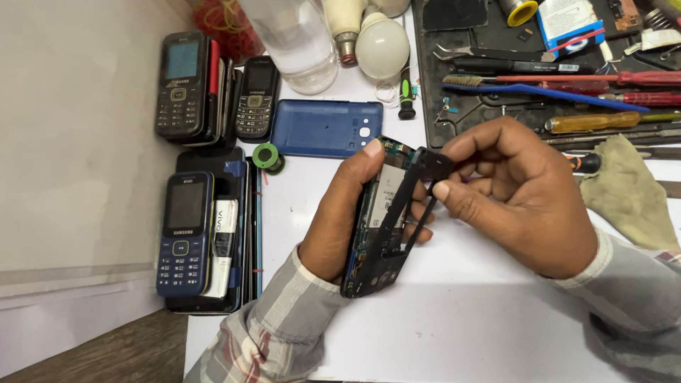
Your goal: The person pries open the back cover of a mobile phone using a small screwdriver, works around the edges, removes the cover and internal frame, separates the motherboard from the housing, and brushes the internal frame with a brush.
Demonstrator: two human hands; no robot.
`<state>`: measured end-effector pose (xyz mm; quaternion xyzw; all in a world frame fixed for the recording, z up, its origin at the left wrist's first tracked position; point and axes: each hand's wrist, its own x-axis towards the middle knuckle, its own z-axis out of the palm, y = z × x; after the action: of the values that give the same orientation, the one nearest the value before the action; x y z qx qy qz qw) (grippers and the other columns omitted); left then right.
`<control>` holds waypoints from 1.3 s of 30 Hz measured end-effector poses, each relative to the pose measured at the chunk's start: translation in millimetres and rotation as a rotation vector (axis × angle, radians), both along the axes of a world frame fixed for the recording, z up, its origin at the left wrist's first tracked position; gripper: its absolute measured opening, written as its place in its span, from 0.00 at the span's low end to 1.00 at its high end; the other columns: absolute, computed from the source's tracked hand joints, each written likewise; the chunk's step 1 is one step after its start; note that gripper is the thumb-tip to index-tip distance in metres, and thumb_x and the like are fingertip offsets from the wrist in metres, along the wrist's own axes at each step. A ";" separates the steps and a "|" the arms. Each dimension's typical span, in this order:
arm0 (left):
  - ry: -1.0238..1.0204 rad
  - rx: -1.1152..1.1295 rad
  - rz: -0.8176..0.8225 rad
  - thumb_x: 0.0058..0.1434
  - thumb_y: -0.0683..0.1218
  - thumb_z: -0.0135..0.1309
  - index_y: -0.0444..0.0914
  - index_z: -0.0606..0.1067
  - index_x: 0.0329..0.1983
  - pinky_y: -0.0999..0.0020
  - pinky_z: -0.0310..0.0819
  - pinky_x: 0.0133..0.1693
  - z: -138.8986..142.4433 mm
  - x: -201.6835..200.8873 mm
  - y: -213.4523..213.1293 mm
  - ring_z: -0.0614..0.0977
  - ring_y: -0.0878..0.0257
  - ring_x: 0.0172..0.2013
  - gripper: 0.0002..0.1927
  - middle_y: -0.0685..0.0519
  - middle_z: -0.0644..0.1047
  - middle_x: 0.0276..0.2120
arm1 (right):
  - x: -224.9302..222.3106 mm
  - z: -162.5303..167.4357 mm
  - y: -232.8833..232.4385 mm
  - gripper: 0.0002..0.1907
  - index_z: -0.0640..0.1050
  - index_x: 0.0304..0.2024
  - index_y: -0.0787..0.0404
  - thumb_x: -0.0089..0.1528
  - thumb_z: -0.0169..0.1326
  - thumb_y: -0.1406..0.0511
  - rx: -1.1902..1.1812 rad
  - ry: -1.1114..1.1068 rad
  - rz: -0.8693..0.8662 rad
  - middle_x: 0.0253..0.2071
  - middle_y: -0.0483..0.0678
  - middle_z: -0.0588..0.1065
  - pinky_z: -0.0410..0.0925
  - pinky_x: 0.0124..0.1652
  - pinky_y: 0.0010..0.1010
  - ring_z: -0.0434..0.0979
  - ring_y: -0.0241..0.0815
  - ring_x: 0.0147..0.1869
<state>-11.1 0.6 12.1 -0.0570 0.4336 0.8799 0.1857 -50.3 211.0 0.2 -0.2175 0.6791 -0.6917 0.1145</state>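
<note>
Plaid sleeves are framing the bottom edge, and both hands are working above the white counter [461, 319]. Left hand [340, 220] is cradling an opened phone body [376, 227], its grip closed around the sides, circuit board facing up. Right hand [518, 198] is pinching a black inner frame [418, 191], tilting it off the body's top edge. Bare counter is lying open below the hands. Keypad phones [186, 234] are crowding the left edge, a blue back cover [326, 128] is lying just behind, and a tool mat [496, 106] is filling the upper right.
</note>
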 end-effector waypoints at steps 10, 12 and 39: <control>-0.010 0.010 0.103 0.69 0.64 0.45 0.31 0.75 0.51 0.67 0.81 0.34 0.3 -1.3 -3.5 0.82 0.61 0.33 0.32 0.46 0.79 0.37 | -2.0 2.9 3.8 0.15 0.67 0.52 0.66 0.65 0.53 0.75 -0.056 0.004 0.009 0.43 0.53 0.76 0.77 0.40 0.28 0.80 0.36 0.40; -0.003 0.020 0.117 0.69 0.64 0.45 0.31 0.75 0.52 0.66 0.81 0.34 0.8 -1.0 -4.8 0.82 0.60 0.33 0.32 0.46 0.79 0.37 | -1.7 2.2 4.6 0.14 0.67 0.52 0.66 0.65 0.53 0.75 -0.083 -0.044 0.001 0.43 0.54 0.76 0.77 0.41 0.30 0.80 0.37 0.40; 0.257 0.015 0.403 0.75 0.62 0.39 0.29 0.76 0.54 0.71 0.75 0.33 13.0 5.0 -36.2 0.81 0.64 0.34 0.31 0.46 0.82 0.37 | -12.3 4.3 6.9 0.12 0.63 0.60 0.68 0.77 0.49 0.73 -0.225 0.028 -0.320 0.43 0.55 0.74 0.77 0.43 0.34 0.80 0.41 0.41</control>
<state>-6.1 -35.6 25.0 -0.0284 0.4272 0.9023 -0.0499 -62.5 217.9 4.4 -0.1278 0.6250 -0.7694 -0.0314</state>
